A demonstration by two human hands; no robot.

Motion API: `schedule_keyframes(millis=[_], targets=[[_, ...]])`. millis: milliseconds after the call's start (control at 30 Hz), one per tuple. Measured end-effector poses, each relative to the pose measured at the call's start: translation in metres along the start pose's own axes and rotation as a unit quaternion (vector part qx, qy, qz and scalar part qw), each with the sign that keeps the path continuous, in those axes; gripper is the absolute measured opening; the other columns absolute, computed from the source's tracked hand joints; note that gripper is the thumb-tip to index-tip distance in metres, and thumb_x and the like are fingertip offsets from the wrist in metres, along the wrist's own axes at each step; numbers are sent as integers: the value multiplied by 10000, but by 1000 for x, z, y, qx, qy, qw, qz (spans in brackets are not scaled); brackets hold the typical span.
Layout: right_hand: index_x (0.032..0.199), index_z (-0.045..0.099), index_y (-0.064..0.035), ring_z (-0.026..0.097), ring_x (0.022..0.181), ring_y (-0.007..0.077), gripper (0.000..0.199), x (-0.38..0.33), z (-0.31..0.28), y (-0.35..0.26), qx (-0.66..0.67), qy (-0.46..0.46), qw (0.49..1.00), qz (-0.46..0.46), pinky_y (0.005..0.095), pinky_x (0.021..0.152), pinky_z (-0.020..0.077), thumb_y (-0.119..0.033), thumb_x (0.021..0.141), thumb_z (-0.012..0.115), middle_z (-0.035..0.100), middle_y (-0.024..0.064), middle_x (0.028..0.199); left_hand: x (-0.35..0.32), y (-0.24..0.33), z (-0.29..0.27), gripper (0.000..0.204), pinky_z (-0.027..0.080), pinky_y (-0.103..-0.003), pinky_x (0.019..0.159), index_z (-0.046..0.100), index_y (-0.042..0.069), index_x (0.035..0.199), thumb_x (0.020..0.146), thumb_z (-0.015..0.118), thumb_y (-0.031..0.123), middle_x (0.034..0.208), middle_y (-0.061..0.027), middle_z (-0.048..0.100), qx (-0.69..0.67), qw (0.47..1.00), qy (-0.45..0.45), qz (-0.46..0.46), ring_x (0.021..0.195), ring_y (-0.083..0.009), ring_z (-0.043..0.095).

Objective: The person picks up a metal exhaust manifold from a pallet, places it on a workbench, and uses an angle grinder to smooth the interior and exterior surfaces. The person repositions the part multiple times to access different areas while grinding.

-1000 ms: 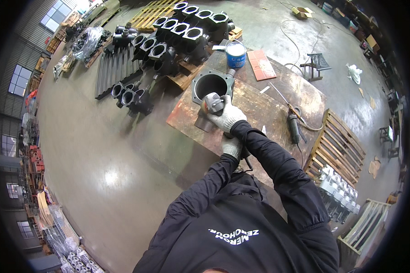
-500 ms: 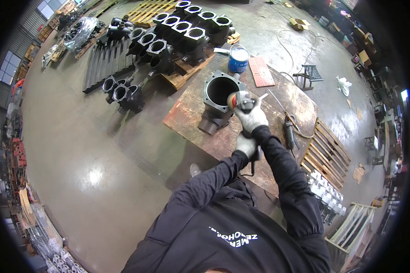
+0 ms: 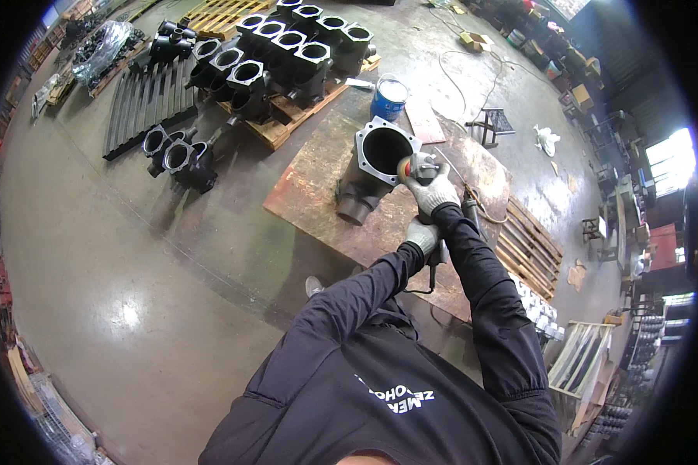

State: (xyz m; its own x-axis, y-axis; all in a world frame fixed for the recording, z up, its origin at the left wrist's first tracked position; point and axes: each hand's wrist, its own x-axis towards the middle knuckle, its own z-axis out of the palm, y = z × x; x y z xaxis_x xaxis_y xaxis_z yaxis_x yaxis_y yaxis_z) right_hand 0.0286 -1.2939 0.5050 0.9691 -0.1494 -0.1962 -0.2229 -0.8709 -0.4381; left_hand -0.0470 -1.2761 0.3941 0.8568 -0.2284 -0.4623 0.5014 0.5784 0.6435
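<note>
Both my gloved hands are closed around an angle grinder (image 3: 424,166) above a rusty metal-topped table (image 3: 302,186). My right hand (image 3: 436,192) wraps the tool just behind its head. Nearer my body, my left hand (image 3: 423,235) grips the rear part, mostly hidden by glove and sleeve. The grinder's reddish disc is at the lower right corner of the flange on a dark metal casting (image 3: 364,184); whether it touches cannot be made out. That casting has a wide round bore facing up, a pale machined flange with bolt holes, and a pipe stub toward me.
Behind the casting stand a blue can (image 3: 390,99) and a flat reddish-white box (image 3: 424,122). A second hand tool with a hose (image 3: 473,211) lies right of my hands. Similar castings fill a pallet (image 3: 283,132) at the far left. A wooden pallet (image 3: 527,246) lies on the right.
My view has swung, so most surroundings sit further left in the picture. Both hands keep their hold on the grinder, whose disc stays by the right side of the casting's flange.
</note>
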Motion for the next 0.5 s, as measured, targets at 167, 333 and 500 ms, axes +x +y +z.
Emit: schedule_keyframes(millis=[167,333,500], targets=[[1430,317,-29,669,1122,439,974,2,20,-7,20,-3,999,-49,473,947,533,-594,776,766,656,306,1227,-11,16,-11,479,548,-358,815,567,0,1241,839,768,167,1093,-101,703,32,997,67,23,961,-199,671],[1527,281,-20,634,1202,405,1094,21,36,-33,36,-28,998,-48,441,1019,506,-651,758,737,584,301,1355,26,8,-49,355,535,-354,835,630,12,1162,879,728,203,1083,-87,729,79,983,95,138,937,-229,695],[1492,322,-5,666,1150,388,1040,37,34,-48,42,-51,996,-57,420,998,515,-635,771,728,644,290,1258,97,-22,-89,361,520,-346,865,603,49,1226,904,686,189,1121,-88,700,-148,985,22,90,958,-260,669]])
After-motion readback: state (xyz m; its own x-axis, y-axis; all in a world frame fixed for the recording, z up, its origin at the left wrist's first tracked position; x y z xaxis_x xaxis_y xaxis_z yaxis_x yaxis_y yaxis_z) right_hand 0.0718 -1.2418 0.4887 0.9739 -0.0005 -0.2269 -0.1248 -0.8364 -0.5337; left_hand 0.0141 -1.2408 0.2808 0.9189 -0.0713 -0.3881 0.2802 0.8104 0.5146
